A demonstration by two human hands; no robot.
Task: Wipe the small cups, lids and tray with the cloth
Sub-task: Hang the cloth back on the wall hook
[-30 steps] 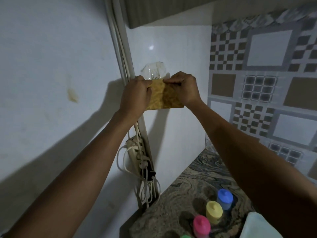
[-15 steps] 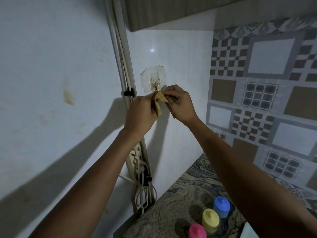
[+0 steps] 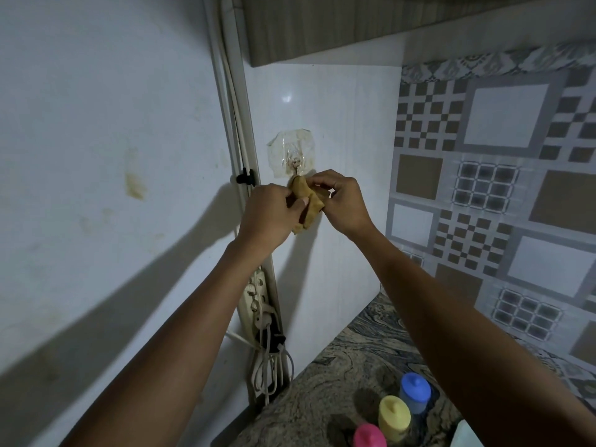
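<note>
White wall panels meet patterned tiles above a marbled counter [image 3: 338, 375]. Both hands are raised to a clear stick-on hook [image 3: 294, 161]. The left hand [image 3: 267, 217] curls round the bunched tan cloth [image 3: 308, 203], thumb pressed on it. The right hand [image 3: 346, 201] pinches its upper edge just below the hook. Well below, a blue cup [image 3: 415, 392], a yellow cup [image 3: 394, 418] and a pink cup [image 3: 369, 437] stand lidded on the counter.

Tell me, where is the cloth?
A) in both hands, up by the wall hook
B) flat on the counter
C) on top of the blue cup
A: the left hand and right hand both pinch the cloth just below the hook on the wall.
</note>
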